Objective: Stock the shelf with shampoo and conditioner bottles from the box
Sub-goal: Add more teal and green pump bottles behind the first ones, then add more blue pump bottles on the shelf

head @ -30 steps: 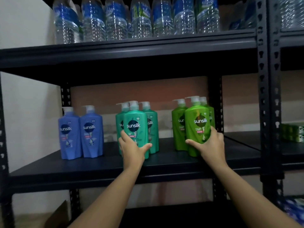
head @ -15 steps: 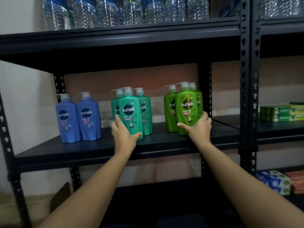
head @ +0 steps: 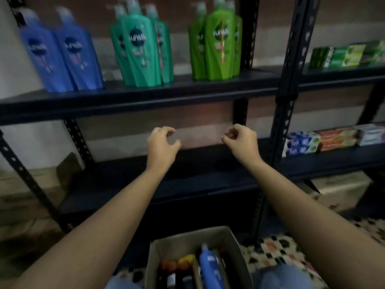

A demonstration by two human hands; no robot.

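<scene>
On the dark shelf [head: 145, 97] stand two blue pump bottles [head: 60, 53], a cluster of teal bottles [head: 139, 49] and a cluster of green bottles [head: 216, 42]. My left hand [head: 162, 144] and my right hand [head: 241, 140] hover below that shelf, in front of the lower one, fingers loosely curled and holding nothing. A cardboard box [head: 187, 243] sits at the bottom between my arms. Inside it lie a blue bottle [head: 210, 265] and several darker bottles with orange and yellow caps.
Black slotted uprights [head: 291, 80] divide this rack from the one to the right, which holds green cartons [head: 345, 55] and toothpaste boxes [head: 325, 140]. The lower shelf [head: 187, 180] is dark. Patterned floor [head: 277, 251] shows at right, and a cardboard flap [head: 68, 167] at left.
Both hands have let go of the teal and green bottles and dropped below the shelf. The view has tilted down, bringing the box into sight.
</scene>
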